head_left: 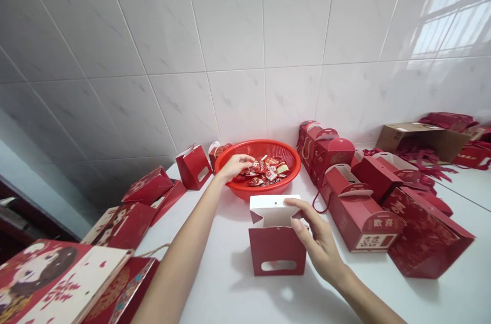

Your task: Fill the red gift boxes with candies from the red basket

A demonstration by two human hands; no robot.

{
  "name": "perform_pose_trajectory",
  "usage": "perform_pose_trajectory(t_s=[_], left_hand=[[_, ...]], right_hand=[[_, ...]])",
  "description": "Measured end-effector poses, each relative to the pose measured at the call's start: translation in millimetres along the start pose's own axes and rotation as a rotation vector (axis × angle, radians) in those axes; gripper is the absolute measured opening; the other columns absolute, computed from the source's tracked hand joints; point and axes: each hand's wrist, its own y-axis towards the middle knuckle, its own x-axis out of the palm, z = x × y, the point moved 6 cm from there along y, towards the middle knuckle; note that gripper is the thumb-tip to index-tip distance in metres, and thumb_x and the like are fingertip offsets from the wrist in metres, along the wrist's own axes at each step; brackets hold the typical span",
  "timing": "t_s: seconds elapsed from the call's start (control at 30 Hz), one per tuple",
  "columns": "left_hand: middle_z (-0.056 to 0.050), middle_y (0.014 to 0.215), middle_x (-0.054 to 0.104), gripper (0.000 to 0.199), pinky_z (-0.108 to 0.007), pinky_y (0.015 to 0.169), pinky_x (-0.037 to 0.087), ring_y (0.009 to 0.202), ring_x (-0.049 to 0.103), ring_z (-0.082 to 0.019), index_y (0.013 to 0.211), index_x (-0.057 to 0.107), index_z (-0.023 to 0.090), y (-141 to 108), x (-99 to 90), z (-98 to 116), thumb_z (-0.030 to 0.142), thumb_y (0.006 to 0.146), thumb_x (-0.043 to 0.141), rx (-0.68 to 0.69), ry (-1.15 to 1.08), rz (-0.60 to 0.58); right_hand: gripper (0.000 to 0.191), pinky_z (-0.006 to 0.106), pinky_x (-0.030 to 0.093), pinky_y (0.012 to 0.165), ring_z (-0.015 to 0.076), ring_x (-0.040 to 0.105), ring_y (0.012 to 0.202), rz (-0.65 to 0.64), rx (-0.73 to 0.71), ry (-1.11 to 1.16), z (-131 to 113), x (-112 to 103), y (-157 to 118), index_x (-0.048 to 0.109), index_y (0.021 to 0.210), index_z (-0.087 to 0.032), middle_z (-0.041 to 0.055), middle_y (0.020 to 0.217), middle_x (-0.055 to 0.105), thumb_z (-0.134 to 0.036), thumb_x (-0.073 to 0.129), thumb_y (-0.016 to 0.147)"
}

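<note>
A red basket [261,146] with holes in its wall holds several wrapped candies [268,170]. My left hand [236,166] reaches over its left rim, fingers bent together at the candies; what they hold, if anything, is too small to tell. In front of the basket a dark red gift box [278,247] stands upright on the white table [218,283], its top open and its white inner flap raised. My right hand [316,237] grips the box's upper right edge between thumb and fingers. Through the oval window low on its front, something pale shows.
Several red gift boxes [360,211] crowd the right side, with a cardboard box [422,135] of red items behind them. On the left lie printed gift bags [42,278] and a small upright red box [194,165]. A tiled wall [238,32] rises behind.
</note>
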Motion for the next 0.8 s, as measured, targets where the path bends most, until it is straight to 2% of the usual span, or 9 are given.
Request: perform_pose_trajectory(t_s=[0.17,0.3,0.4,0.6,0.8], left_hand=[[0.001,0.071,0.065,0.016,-0.021,0.059,0.047,0.056,0.057,-0.008,0.087,0.069,0.013,-2,0.4,1,0.006,0.073,0.068,-0.029,-0.021,0.018],[-0.002,0.076,0.069,0.015,-0.024,0.067,0.051,0.067,0.064,-0.012,0.085,0.068,0.014,-3,1.7,1,0.009,0.071,0.071,-0.051,-0.039,0.030],[-0.003,0.076,0.070,0.016,-0.026,0.069,0.052,0.069,0.065,-0.013,0.085,0.068,0.014,-4,2.1,2,0.010,0.070,0.071,-0.057,-0.045,0.035],[-0.001,0.070,0.068,0.018,-0.025,0.064,0.050,0.063,0.060,-0.012,0.083,0.069,0.013,-5,-0.1,6,0.009,0.065,0.071,-0.040,-0.042,0.067],[-0.003,0.082,0.071,0.017,-0.025,0.071,0.049,0.070,0.061,-0.012,0.080,0.071,0.014,-13,1.4,17,0.012,0.063,0.070,0.002,-0.066,0.077]], right_hand=[[0.030,0.029,0.052,0.083,0.0192,0.064,0.092,-0.008,-0.002,0.009,-1,1,0,0.061,0.124,-0.023,0.0056,0.109,0.068,-0.036,0.048,0.100],[0.030,0.028,0.052,0.085,0.0198,0.064,0.097,-0.007,-0.007,0.008,-1,0,0,0.061,0.124,-0.023,0.0057,0.113,0.068,-0.036,0.049,0.100],[0.030,0.029,0.052,0.082,0.0196,0.064,0.092,-0.003,0.000,-0.002,-1,0,0,0.061,0.124,-0.023,0.0058,0.110,0.068,-0.037,0.049,0.100],[0.031,0.029,0.052,0.081,0.0189,0.063,0.086,-0.005,-0.001,-0.011,-2,-1,1,0.062,0.123,-0.024,0.0053,0.104,0.068,-0.038,0.049,0.099],[0.032,0.029,0.053,0.078,0.0184,0.062,0.084,-0.026,0.029,0.043,-4,0,2,0.061,0.123,-0.024,0.0051,0.103,0.067,-0.040,0.050,0.098]])
